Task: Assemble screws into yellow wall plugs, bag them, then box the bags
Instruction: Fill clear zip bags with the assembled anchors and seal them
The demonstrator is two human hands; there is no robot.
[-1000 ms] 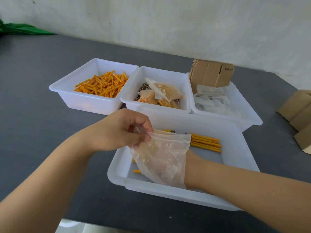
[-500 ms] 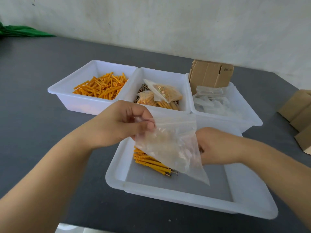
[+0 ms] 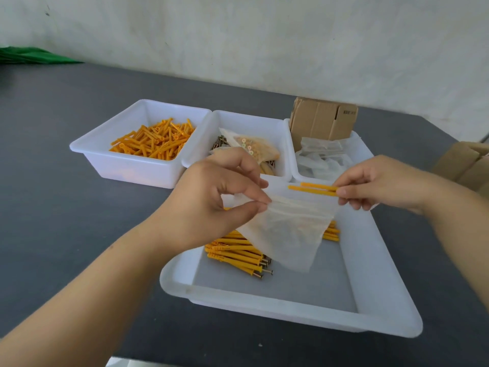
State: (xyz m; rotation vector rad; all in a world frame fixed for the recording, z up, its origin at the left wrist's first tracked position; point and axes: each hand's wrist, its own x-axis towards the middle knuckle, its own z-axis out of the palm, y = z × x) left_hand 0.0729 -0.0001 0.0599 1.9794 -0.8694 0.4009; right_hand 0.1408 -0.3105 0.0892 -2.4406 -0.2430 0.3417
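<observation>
head view looks down on a dark grey table (image 3: 66, 207). nearest the person stands a large white tray (image 3: 291, 311), and on its floor lies a heap of assembled plugs (image 3: 238, 256), yellow, with screw heads showing at their near ends. above the tray the left hand (image 3: 211, 205) pinches the left top corner of a clear zip bag (image 3: 285, 231) between thumb and fingers; the bag hangs at a slant over the heap, its lower corner over the tray floor. the right hand (image 3: 381, 185) pinches a couple of yellow plugs (image 3: 313, 189) at their right ends, so that they lie level just above the bag's top edge; its fingers also touch the bag's right top corner. the two hands are apart, one at each end of the bag's mouth.

beyond the tray stand three smaller white bins in a row. the left bin (image 3: 124, 165) holds loose yellow plugs (image 3: 156, 141). the middle bin (image 3: 264, 123) holds dark screws (image 3: 221, 141) and filled bags (image 3: 256, 147). the right bin (image 3: 365, 154) holds empty clear bags (image 3: 322, 157) and flat cardboard (image 3: 321, 117) stood on edge at its far side. more brown cartons (image 3: 468, 165) sit at the right edge. far left lies something green (image 3: 31, 55), against a pale wall (image 3: 264, 41).
</observation>
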